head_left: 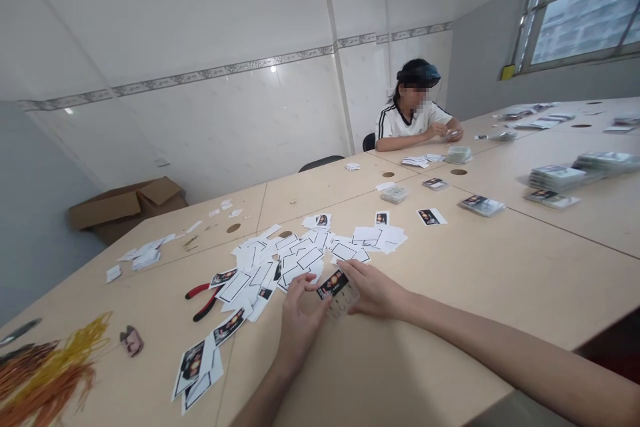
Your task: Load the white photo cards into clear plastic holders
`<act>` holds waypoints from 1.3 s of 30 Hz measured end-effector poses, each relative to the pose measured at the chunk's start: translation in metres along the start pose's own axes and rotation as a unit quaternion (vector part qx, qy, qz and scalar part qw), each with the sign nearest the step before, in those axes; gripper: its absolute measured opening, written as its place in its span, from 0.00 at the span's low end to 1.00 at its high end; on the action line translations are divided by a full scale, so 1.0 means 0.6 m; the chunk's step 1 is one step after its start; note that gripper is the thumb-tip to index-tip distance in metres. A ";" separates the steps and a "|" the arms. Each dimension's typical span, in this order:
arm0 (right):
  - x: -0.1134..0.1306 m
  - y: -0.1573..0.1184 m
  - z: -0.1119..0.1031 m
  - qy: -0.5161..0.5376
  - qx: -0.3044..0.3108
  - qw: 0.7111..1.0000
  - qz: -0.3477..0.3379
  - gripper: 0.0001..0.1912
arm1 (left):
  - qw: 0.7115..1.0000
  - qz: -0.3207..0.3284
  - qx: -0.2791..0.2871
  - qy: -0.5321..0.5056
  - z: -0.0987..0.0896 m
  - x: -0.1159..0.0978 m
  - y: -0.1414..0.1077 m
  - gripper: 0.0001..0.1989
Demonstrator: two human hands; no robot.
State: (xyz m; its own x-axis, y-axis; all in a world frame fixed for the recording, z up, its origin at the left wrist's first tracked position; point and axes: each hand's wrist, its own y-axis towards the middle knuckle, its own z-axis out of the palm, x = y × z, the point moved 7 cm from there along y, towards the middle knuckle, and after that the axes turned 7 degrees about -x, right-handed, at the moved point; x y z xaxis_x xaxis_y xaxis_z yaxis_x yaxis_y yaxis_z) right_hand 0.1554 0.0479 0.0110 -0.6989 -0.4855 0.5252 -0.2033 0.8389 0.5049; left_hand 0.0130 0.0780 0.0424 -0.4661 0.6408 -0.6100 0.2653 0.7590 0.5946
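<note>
Between both hands I have a small clear plastic box [342, 300] with a black printed card [332, 284] along its upper part. My right hand [373, 288] grips the box from the right, thumb below and fingers along the top edge. On the left side, my left hand [303, 313] has its thumb on the box face and its forefinger by the card's left corner. What the box contains is too small to make out. Just beyond the hands spreads a loose heap of white cards [300, 257], some with black frames and some with dark printing.
Red-handled pliers [205, 303] lie partly under the cards. Yellow and orange cords [55, 360] and a small pinkish tool [131, 341] sit at left. Stacked clear boxes [556, 177] stand at right. Across the table a person [413, 110] handles something small. A cardboard box [125, 203] is behind.
</note>
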 end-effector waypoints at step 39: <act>0.014 -0.008 -0.015 0.010 0.077 0.997 -0.028 0.40 | 0.989 0.070 0.125 0.043 0.029 -0.012 -0.016 0.24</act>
State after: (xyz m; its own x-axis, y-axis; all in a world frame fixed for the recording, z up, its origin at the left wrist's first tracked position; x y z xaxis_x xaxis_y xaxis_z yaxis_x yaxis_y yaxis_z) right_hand 0.1564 0.0375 0.0192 -0.6703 -0.5367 0.5125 -0.3456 0.8369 0.4245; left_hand 0.0285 0.0682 0.0321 -0.4778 0.7376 -0.4771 0.5279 0.6752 0.5152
